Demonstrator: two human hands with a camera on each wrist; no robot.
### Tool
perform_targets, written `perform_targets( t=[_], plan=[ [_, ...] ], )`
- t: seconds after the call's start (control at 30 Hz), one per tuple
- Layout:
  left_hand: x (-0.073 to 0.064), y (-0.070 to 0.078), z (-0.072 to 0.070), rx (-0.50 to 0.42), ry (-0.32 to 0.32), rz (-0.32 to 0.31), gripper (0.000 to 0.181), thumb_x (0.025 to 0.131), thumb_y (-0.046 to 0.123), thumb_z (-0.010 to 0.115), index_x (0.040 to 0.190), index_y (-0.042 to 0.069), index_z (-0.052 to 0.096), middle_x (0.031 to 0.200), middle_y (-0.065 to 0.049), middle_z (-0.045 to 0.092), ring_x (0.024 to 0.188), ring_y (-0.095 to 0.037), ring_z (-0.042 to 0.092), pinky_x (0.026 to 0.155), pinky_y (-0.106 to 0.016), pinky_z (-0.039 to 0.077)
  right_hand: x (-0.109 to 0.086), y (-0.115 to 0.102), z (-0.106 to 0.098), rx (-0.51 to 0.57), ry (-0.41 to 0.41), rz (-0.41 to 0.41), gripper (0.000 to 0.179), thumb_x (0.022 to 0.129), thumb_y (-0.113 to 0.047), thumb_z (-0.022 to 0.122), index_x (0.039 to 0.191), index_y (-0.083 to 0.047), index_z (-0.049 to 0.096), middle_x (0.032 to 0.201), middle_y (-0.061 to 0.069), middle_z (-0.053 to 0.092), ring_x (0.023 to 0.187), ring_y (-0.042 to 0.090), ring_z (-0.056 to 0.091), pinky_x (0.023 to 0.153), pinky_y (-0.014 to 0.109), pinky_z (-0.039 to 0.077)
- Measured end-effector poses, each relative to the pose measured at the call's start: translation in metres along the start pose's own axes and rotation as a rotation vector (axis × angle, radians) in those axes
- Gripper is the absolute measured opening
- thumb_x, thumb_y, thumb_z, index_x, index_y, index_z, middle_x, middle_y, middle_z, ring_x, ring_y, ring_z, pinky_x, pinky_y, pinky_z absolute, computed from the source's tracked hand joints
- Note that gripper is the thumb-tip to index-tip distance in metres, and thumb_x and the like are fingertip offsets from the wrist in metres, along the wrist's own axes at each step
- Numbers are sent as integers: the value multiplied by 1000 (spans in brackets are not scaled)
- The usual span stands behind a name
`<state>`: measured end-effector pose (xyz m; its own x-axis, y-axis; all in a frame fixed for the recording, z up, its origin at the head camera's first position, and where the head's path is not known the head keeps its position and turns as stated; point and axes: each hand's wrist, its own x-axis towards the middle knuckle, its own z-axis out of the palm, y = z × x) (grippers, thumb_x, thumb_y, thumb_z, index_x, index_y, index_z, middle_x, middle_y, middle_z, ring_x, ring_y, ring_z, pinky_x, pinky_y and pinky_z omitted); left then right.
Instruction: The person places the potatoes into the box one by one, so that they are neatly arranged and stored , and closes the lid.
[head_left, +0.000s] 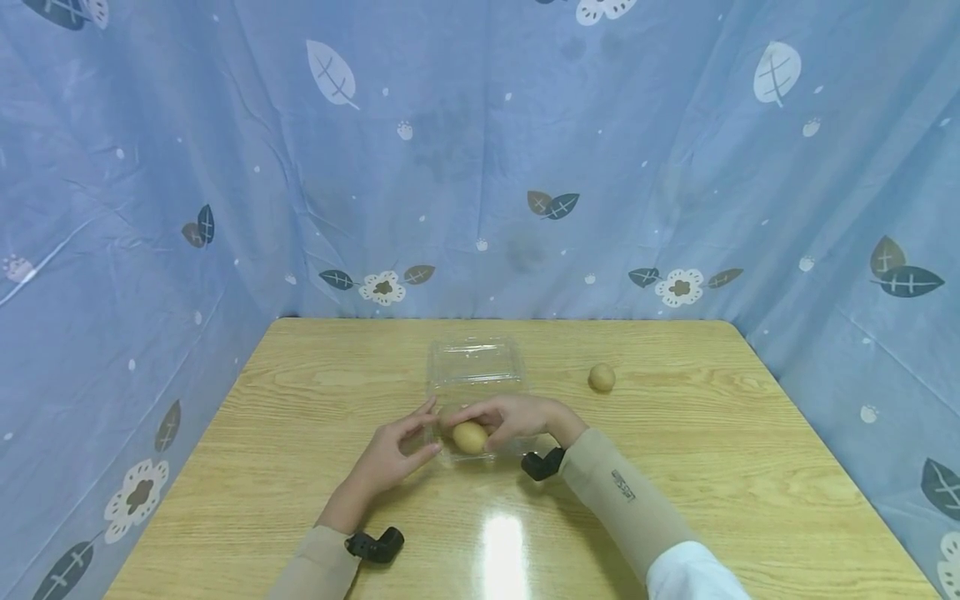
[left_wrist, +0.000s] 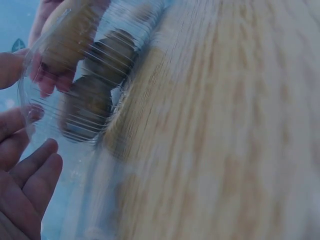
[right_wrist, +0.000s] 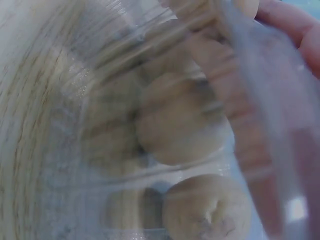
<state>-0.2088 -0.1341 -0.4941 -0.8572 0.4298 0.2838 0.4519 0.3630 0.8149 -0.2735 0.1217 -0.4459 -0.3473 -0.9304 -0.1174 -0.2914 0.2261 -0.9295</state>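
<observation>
A clear plastic clamshell box point(head_left: 476, 367) lies on the table with its lid folded back, away from me. My right hand point(head_left: 513, 417) reaches over its near half and grips a yellow-brown potato point(head_left: 470, 437) between thumb and fingers. More potatoes point(right_wrist: 180, 120) show through the ribbed plastic wall in the right wrist view, one with a pale scar. My left hand point(head_left: 393, 450) is at the box's left end, thumb and fingers spread; its fingertips point(left_wrist: 35, 112) touch the wall in the left wrist view. The right hand hides part of the box.
Another potato point(head_left: 602, 377) sits by itself on the wooden table point(head_left: 675, 467), to the right of the box. A blue patterned curtain point(head_left: 480, 167) hangs behind the table and along both sides. Black wrist cameras point(head_left: 375, 546) are strapped to both wrists.
</observation>
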Motion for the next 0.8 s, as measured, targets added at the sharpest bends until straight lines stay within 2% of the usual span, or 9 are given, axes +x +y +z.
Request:
perform_targets(
  t=[0.1,0.2,0.3,0.4,0.6,0.8],
  plan=[
    [0,8,-1,13,-5,-16,43,88,11,67,126,-3,56,150,-19,34,135,-34,37,107,-42,40,0,0,0,2,6,0,72,80,7,61,146,-6,37,153,9,34,136,18,38,111,22,36],
    [0,6,-1,14,1,-9,42,88,14,67,126,0,57,150,-17,35,135,-33,38,106,-41,40,0,0,1,19,18,3,71,80,8,62,145,-6,37,153,8,34,137,19,37,111,22,36],
    [1,-7,1,7,10,3,41,88,19,68,126,6,58,150,-12,36,135,-31,39,106,-40,41,0,0,2,6,27,12,72,80,9,61,145,-7,37,153,7,34,137,18,37,110,21,37],
    [1,-7,0,3,13,12,41,88,25,68,125,11,60,150,-8,37,134,-29,40,106,-38,42,0,-1,2,-24,21,19,73,79,11,60,146,-6,36,153,8,33,135,18,38,108,21,39],
    [1,-6,0,32,21,15,43,88,27,68,126,10,59,150,-6,38,134,-29,42,106,-38,42,0,-6,1,-132,27,58,72,79,9,62,145,-8,39,153,9,34,133,19,40,108,23,39],
    [1,-5,0,44,17,11,43,88,27,68,126,9,59,150,-6,37,133,-30,43,106,-37,42,0,-5,1,-154,38,88,71,79,6,65,143,-13,43,154,7,32,137,19,35,111,25,35]
  ],
)
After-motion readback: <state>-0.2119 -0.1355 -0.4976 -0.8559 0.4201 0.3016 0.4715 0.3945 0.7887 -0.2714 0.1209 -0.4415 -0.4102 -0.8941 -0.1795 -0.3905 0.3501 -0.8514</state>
